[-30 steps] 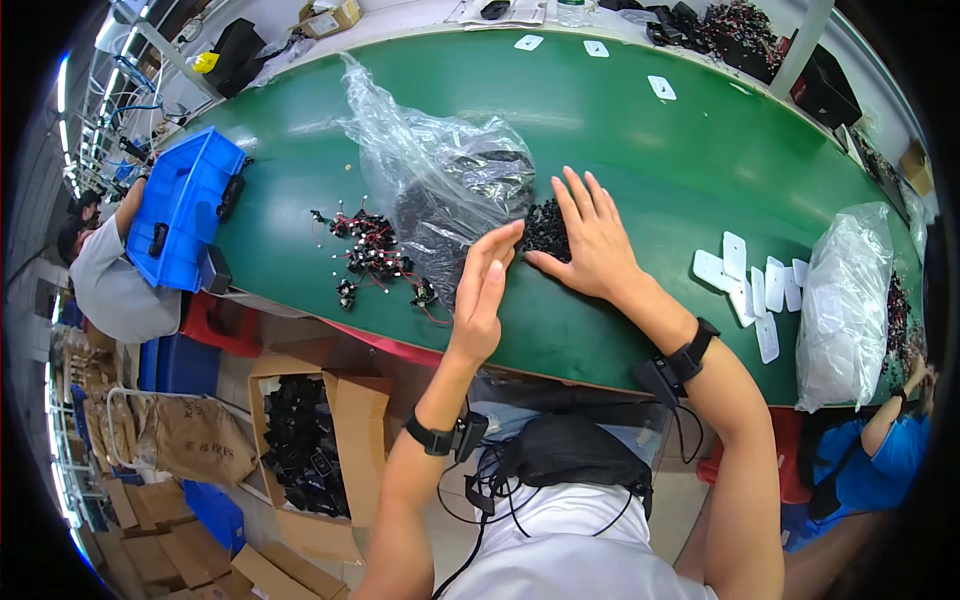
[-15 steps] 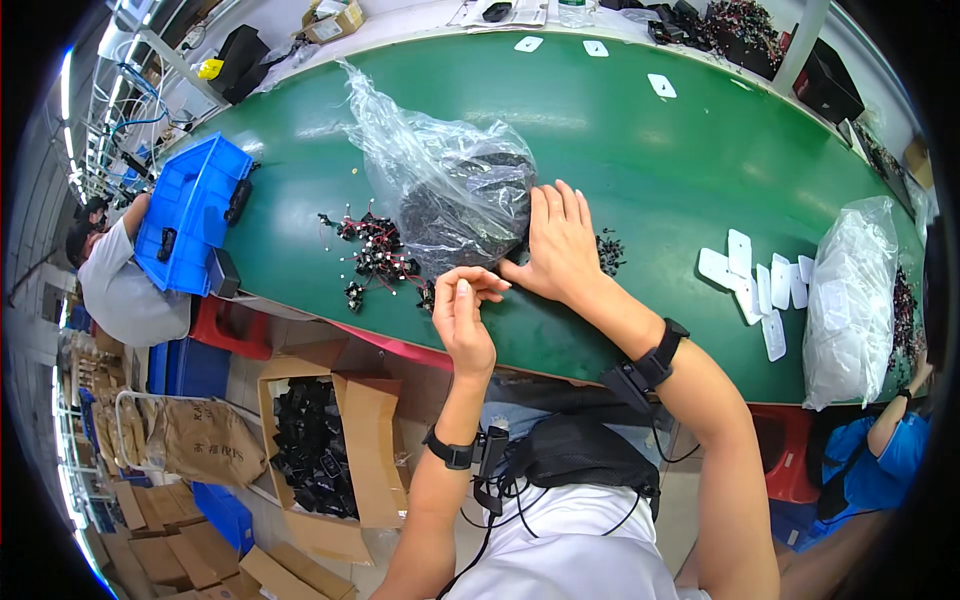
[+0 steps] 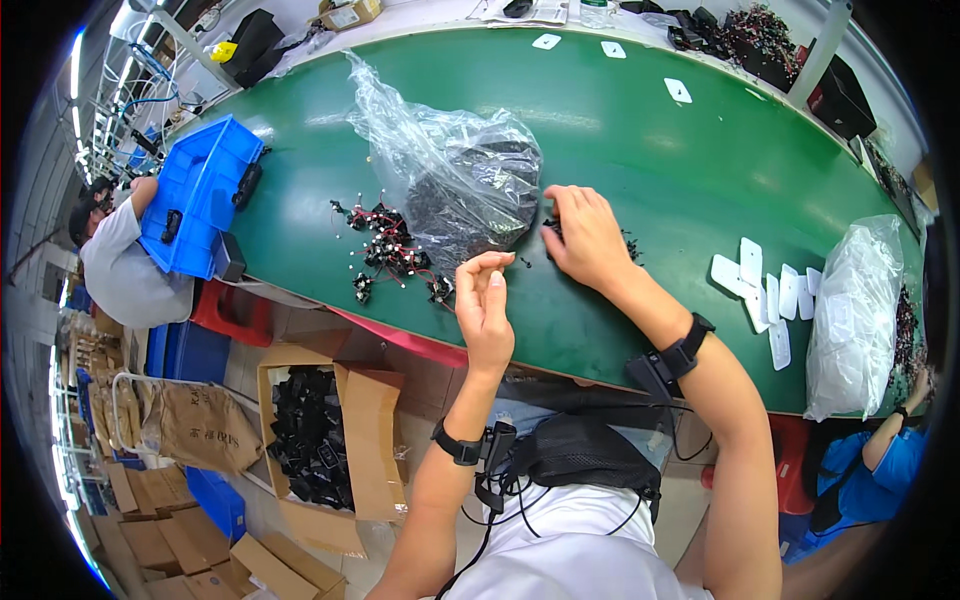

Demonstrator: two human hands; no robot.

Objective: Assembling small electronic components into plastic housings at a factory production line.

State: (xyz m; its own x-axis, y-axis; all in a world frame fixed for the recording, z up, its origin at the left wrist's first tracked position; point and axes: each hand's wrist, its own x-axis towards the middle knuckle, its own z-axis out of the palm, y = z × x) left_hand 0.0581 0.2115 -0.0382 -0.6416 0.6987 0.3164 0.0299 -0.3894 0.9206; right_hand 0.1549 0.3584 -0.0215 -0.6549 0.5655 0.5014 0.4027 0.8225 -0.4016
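My left hand (image 3: 485,318) is palm up at the near side of the table, its fingers curled in toward the thumb. Whatever it may hold is too small to make out. A tiny black part (image 3: 526,263) lies just off its fingertips. Farther right, my right hand (image 3: 590,238) rests palm down with bent fingers, thumb apart from the index finger, over small black parts (image 3: 631,246) that it partly covers. Left of it, not touching, sits a clear plastic bag (image 3: 470,195) full of dark small pieces. Black connectors with red wires (image 3: 390,245) are heaped left of the bag.
A blue bin (image 3: 200,195) stands at the table's left end beside a seated person. White plates (image 3: 750,275) and a bulky plastic bag (image 3: 855,320) lie at right. Below the table edge is an open carton (image 3: 370,450) of black parts. Another person in blue sits at far right.
My right hand has come away from the bag's side, and its outstretched fingers have bent down onto the table. My left hand's fingers have drawn closer to the thumb. The view has shifted slightly.
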